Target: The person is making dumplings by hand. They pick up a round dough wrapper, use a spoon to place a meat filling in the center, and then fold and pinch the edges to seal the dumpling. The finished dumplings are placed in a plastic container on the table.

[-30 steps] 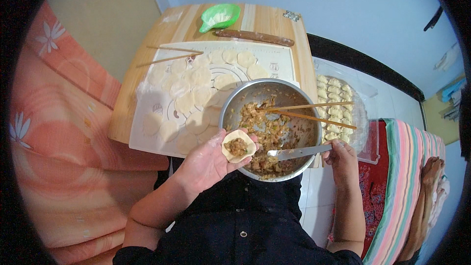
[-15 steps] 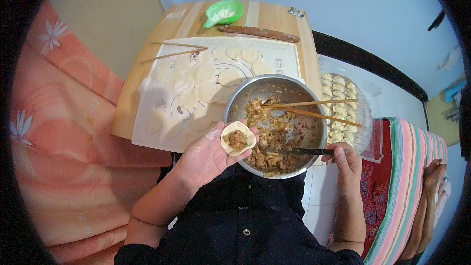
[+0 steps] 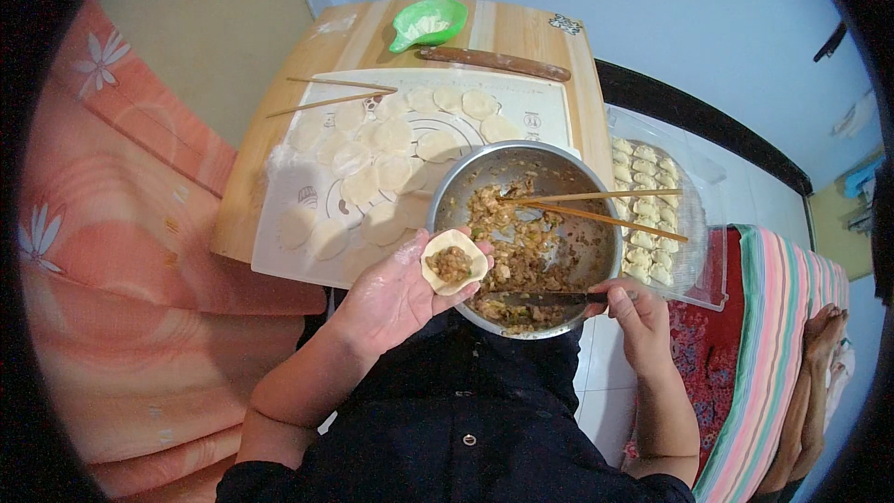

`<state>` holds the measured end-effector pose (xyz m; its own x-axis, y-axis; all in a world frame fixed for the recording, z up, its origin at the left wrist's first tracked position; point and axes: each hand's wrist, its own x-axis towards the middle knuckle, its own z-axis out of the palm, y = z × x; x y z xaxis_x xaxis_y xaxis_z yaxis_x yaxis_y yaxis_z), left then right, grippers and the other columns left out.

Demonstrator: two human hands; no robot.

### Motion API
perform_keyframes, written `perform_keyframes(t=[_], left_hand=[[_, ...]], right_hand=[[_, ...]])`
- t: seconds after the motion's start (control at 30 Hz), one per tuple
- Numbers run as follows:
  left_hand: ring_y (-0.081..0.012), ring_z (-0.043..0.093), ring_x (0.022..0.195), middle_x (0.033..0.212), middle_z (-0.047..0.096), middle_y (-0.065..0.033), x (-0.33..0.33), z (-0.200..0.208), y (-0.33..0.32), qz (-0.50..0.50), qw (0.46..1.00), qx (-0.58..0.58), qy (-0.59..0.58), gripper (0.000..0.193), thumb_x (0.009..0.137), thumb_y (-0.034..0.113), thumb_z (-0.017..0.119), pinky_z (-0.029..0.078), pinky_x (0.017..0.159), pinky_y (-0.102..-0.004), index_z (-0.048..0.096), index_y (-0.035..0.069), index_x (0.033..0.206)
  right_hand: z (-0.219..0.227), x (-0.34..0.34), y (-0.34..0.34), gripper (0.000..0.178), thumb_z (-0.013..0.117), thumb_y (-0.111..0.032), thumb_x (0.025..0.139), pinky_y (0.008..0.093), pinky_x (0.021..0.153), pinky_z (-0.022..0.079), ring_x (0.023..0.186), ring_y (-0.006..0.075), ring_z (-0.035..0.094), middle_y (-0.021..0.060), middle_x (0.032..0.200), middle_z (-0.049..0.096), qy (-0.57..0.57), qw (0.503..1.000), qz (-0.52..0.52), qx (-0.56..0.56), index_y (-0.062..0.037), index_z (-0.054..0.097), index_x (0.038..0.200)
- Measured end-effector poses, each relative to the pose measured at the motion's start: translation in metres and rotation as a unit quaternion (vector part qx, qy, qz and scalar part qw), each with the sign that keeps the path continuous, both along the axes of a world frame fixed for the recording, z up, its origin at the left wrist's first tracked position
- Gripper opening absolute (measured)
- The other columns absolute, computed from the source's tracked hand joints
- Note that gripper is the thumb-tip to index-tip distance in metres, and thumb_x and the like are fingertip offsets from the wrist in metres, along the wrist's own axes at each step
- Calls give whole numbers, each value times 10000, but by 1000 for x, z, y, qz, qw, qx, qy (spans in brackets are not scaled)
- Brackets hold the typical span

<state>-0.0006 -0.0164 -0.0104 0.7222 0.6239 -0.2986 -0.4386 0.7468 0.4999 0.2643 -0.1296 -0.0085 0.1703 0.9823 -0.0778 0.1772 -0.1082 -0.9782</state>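
Note:
In my left hand (image 3: pixel 391 292) lies a round dumpling wrapper (image 3: pixel 432 273) with a mound of meat filling (image 3: pixel 453 265) in its middle. The fingers curl up around its edge, just left of the bowl. A steel mixing bowl (image 3: pixel 605 265) with chopped filling sits at the table's near right corner. My right hand (image 3: pixel 640 317) grips the handle end of a narrow, flat, knife-like metal utensil (image 3: pixel 559 298) at the bowl's right rim. Its blade reaches into the filling at the near side. A pair of chopsticks (image 3: pixel 610 194) rests in the bowl, their ends over the right rim.
Flat dumpling wrappers (image 3: pixel 391 170) lie on a white mat (image 3: pixel 279 265) on the wooden table (image 3: pixel 237 224). Behind are a rolling pin (image 3: pixel 494 61) and a green flour bowl (image 3: pixel 447 14). More chopsticks (image 3: pixel 331 104) lie left. Rows of dumplings (image 3: pixel 643 210) fill a tray at right. Someone's legs (image 3: pixel 810 382) rest on a striped cloth (image 3: pixel 745 410).
My right hand has moved slightly down and left, and the utensil's blade has gone lower into the filling near the bowl's near side. My left hand has stayed almost still with the wrapper.

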Motion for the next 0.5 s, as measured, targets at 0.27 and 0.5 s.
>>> perform_keyframes(t=[0.27,0.5], left_hand=[[-278,429,1215,1326,402,-198,-2,-1,1,11,1000,-11,-7,492,981,344,252,368,1013,-381,307,-15,1313],[-281,427,1215,1324,404,-199,-4,1,1,15,1000,-14,-6,482,982,341,245,369,1012,-385,310,1,1316]], right_hand=[[-13,11,10,290,474,-246,924,220,552,383,628,112,553,87,714,635,136,986,-71,-64,22,583,933],[-14,23,13,280,501,-250,900,224,539,376,601,122,539,87,698,620,210,967,-136,-56,15,577,949]])
